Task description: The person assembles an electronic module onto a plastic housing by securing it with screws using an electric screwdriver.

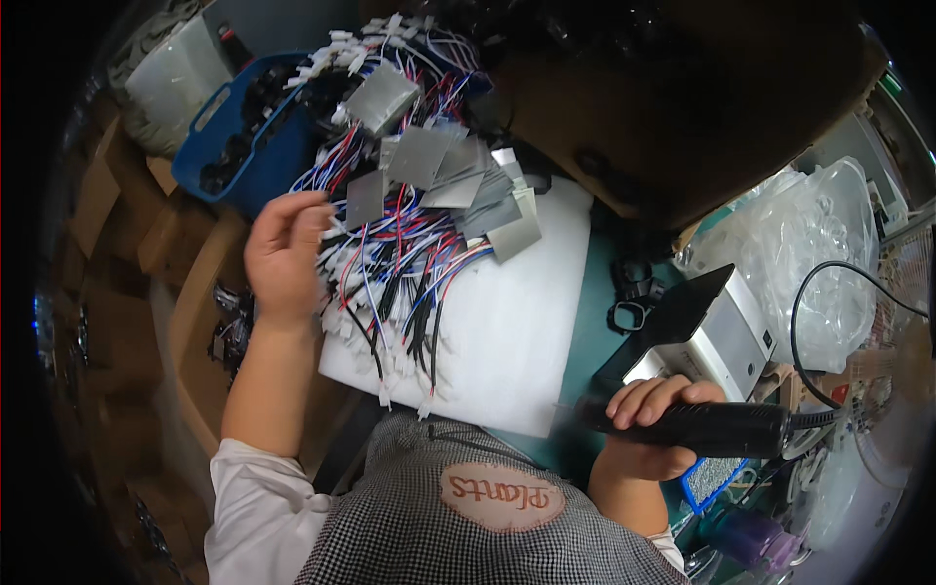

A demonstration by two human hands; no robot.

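Observation:
My right hand point(651, 429) is wrapped round a black corded electric screwdriver point(721, 429), held level with its narrow tip toward the left. At the left edge of the wire pile is my left hand point(285, 255), slightly blurred, its fingers curled inward; whatever they may hold is hidden. Beside it lies a heap of red, blue, white and black wires point(390, 263) with white connectors. Several flat silver-grey plates point(419, 156) rest on top of the heap. Under part of the wires is a white foam sheet point(517, 341).
Behind the left hand stands a blue basket point(195, 161) of black parts. A large brown box point(673, 107) overhangs the far right. On the green table point(600, 283) are a silver-and-black device point(726, 336), a clear plastic bag point(819, 253) and a purple bottle point(756, 536). Cardboard boxes point(180, 229) fill the left.

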